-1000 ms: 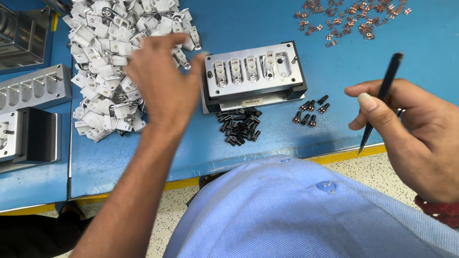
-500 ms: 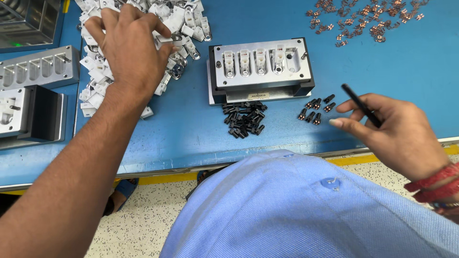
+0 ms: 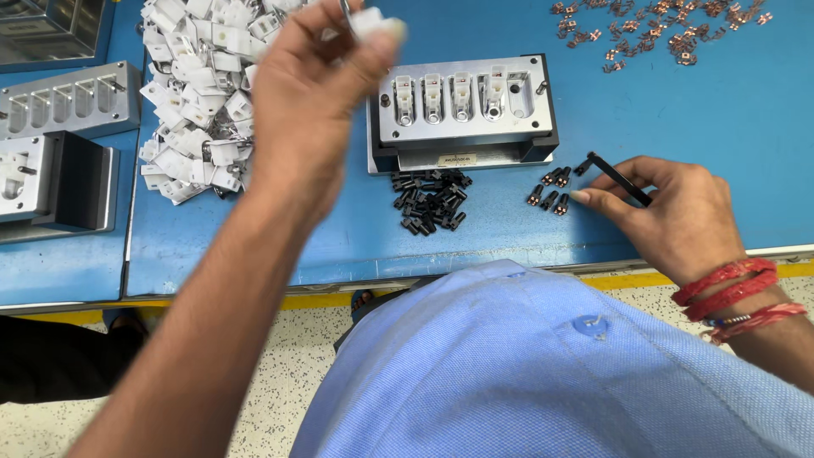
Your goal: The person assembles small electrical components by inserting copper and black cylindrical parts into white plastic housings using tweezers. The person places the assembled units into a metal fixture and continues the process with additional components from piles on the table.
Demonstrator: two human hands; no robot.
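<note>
My left hand (image 3: 309,93) is raised above the blue table (image 3: 678,119), pinching a small white plastic part (image 3: 373,21) between its fingertips. It hovers between a heap of white plastic parts (image 3: 199,93) and a metal fixture block (image 3: 462,110) with several slots, some holding white parts. My right hand (image 3: 670,212) rests on the table near the front edge, holding a thin black stick (image 3: 619,178). Its tip points at a few small black pieces (image 3: 551,191). A larger pile of black pieces (image 3: 431,199) lies in front of the fixture.
Copper-coloured metal clips (image 3: 661,30) are scattered at the far right. Other metal fixtures (image 3: 59,97) and a black-sided block (image 3: 55,182) stand on a second blue surface at the left. My blue shirt (image 3: 543,373) fills the lower view, above a speckled floor (image 3: 314,390).
My left hand has lifted out of the white heap with one white part and moved right towards the fixture. My right hand has come down to the table by the few black pieces.
</note>
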